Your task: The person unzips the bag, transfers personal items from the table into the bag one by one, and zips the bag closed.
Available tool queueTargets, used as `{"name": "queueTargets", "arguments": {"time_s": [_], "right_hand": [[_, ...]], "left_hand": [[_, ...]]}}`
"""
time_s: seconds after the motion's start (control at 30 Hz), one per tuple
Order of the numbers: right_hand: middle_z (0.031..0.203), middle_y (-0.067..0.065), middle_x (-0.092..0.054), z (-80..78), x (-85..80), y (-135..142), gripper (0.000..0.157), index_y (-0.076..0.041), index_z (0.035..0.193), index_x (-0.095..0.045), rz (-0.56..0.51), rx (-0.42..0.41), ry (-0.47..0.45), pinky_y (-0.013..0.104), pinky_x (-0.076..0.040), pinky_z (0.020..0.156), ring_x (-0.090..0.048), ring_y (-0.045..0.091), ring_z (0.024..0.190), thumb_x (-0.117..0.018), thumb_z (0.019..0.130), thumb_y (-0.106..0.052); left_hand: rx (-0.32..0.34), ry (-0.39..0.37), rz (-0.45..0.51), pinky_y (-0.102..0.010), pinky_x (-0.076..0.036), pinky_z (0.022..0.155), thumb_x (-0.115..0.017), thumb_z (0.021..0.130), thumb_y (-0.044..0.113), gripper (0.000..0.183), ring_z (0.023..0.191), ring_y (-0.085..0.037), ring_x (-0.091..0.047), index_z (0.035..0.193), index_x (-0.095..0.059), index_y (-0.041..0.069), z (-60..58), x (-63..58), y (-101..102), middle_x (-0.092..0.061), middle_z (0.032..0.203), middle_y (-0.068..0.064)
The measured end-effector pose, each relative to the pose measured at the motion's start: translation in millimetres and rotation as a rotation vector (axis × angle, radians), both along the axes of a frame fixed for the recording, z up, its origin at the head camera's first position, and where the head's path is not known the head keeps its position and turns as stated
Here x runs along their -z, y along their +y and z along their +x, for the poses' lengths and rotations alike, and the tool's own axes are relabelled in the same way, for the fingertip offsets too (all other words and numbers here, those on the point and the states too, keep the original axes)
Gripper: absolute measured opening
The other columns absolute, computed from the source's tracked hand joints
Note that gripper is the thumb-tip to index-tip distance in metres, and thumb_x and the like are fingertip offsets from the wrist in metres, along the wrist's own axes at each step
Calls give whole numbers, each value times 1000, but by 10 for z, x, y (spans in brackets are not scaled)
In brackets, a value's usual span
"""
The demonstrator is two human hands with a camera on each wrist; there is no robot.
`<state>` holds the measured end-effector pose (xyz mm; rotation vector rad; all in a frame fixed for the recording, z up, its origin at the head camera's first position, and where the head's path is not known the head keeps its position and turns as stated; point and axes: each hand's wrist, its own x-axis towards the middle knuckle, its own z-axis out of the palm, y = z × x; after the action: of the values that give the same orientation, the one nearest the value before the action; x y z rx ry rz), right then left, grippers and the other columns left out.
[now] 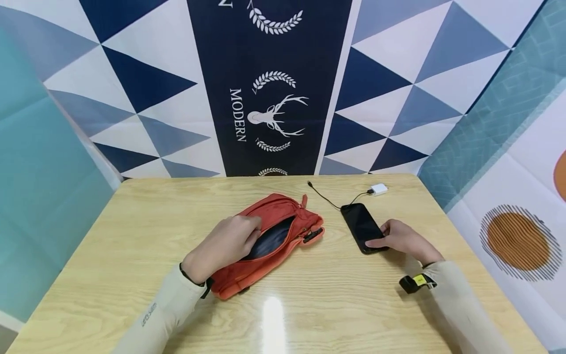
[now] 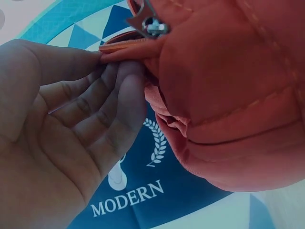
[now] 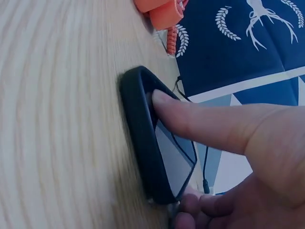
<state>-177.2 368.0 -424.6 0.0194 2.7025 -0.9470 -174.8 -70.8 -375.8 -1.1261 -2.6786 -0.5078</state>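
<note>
A red-orange fabric bag [image 1: 276, 206] lies on the table left of centre, unzipped, its dark lining [image 1: 274, 239] showing. My left hand [image 1: 227, 243] pinches the rim of its opening between thumb and fingers. Close by, a metal zip pull [image 2: 155, 27] shows in the left wrist view. To the right lies a black smartphone [image 1: 360, 223] in a dark case, screen up. My right hand [image 1: 404, 239] grips the phone's near right corner. In the right wrist view the thumb presses on the screen side, and the other fingers are at the far edge, partly hidden.
Behind the phone, a thin black cable [image 1: 326, 199] runs across the table, and a small white adapter [image 1: 379, 189] has a black plug in it. A patterned cloth wall [image 1: 269, 118] rises at the back edge of the wooden table [image 1: 327, 305]; more cloth hangs at both sides.
</note>
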Motion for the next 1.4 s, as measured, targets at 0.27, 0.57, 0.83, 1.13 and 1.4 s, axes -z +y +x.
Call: {"name": "queueTargets", "arguments": {"time_s": [0.27, 0.57, 0.83, 1.13, 1.4], "right_hand": [[85, 9, -56, 72, -78, -247, 60, 9, 115, -48, -3, -24, -15, 35, -42, 70, -54, 23, 76, -80, 84, -31], [68, 12, -67, 100, -104, -173, 28, 3, 94, -55, -231, -156, -85, 34, -52, 56, -65, 26, 60, -68, 95, -22], [62, 1, -42, 149, -316, -28, 43, -11, 73, -29, -342, -229, -112, 37, -51, 55, -66, 35, 64, -61, 100, -23], [64, -3, -32, 146, -433, -146, 42, -2, 75, -33, -408, -325, -107, 35, -44, 54, -45, 17, 52, -54, 104, -25], [68, -2, -36, 141, -444, -200, 32, 2, 85, -45, -400, -342, -66, 35, -45, 56, -44, 22, 53, -51, 105, -23]], "left_hand": [[-17, -14, 9, -24, -38, 53, -62, 94, 7, 22, 56, -6, -44, 77, -54, 18, 16, 69, -40, -46, 64, 9], [-11, -14, -2, -24, -39, 53, -60, 96, 7, 21, 56, -6, -46, 77, -54, 17, -25, 24, 2, -47, 64, 8], [-1, -18, -6, -24, -38, 53, -60, 96, 7, 21, 56, -7, -46, 78, -55, 17, -63, -26, 12, -46, 64, 7], [-12, -24, 7, -24, -37, 52, -60, 96, 8, 21, 55, -8, -45, 79, -55, 17, -54, -39, -49, -46, 63, 7], [-14, -24, 8, -24, -38, 53, -60, 97, 8, 20, 55, -7, -45, 79, -55, 17, -57, -17, -74, -46, 64, 8]]}}
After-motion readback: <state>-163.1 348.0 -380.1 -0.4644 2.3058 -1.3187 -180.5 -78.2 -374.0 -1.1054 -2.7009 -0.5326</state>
